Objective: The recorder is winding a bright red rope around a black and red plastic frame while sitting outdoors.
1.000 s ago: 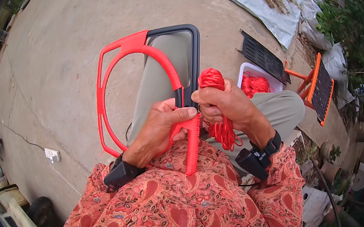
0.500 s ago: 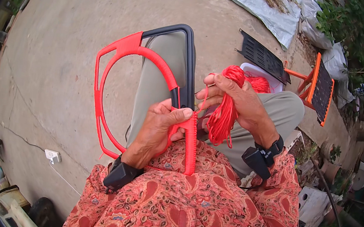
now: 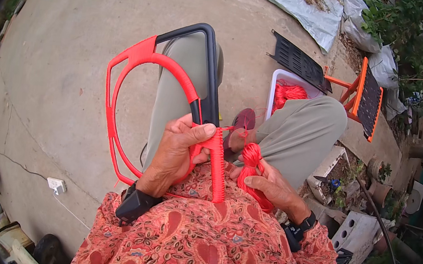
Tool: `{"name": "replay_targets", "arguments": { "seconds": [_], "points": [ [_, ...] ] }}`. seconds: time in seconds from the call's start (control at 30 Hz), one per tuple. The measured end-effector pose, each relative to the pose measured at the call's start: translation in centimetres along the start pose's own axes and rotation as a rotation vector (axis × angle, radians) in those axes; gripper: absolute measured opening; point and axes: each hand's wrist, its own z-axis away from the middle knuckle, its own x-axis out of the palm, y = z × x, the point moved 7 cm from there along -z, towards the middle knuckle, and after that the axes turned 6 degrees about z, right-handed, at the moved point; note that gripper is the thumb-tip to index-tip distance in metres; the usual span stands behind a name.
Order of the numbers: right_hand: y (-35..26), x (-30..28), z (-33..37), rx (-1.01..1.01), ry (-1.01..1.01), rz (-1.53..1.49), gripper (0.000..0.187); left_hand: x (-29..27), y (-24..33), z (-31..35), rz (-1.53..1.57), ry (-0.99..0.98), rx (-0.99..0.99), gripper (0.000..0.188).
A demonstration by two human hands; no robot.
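A squared black tubular frame [image 3: 213,71] with a curved bar inside it rests across my lap, much of it wrapped in red cord. My left hand [image 3: 177,143] grips it at the wrapped junction, thumb pressed on top of the red windings [image 3: 218,170]. In my right hand [image 3: 274,187], beside the frame's near end, is a hank of red cord [image 3: 252,156], pinched in at its middle. A thin strand runs from the wrapped junction toward the hank, passing over my shoe [image 3: 245,120].
Beyond my right knee stands a white plastic basin [image 3: 270,98] with more red cord [image 3: 288,93] in it. Past it are a black slotted panel [image 3: 300,60] and an orange-framed seat [image 3: 360,93]. A white power socket [image 3: 56,185] with cables lies on the concrete at left.
My right hand has come down and closer to me with the hank, now below the junction. The basin shows more fully. My left hand keeps its grip on the frame.
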Motion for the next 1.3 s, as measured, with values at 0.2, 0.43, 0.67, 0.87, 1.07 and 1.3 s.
{"name": "replay_targets", "arguments": {
  "seconds": [0.2,0.43,0.67,0.87,1.07,1.3],
  "points": [
    [-1.3,-2.0,1.7,-0.043,0.055,0.029,0.049,-0.2,0.1,0.2,-0.001,0.005,0.003,0.014],
    [-15.3,-1.7,0.8,-0.504,0.361,0.339,0.032,0.5,-0.5,0.3,-0.053,-0.039,0.004,0.016],
    [-21.5,8.6,-2.9,-1.27,0.372,1.568,0.04,2.0,-0.6,0.9,-0.106,-0.021,-0.015,0.012],
    [-18.0,12.4,-7.7,-1.109,0.174,2.163,0.023,2.1,-1.0,1.2,-0.082,-0.016,0.039,0.018],
    [-15.7,13.8,-7.7,-1.168,0.269,2.398,0.016,1.7,-1.8,1.2,-0.006,0.088,-0.005,0.016],
    [-15.4,12.5,-9.9,-0.993,-0.152,2.159,0.011,0.6,-1.2,1.1,-0.137,0.062,0.006,0.02]
  ]
}}
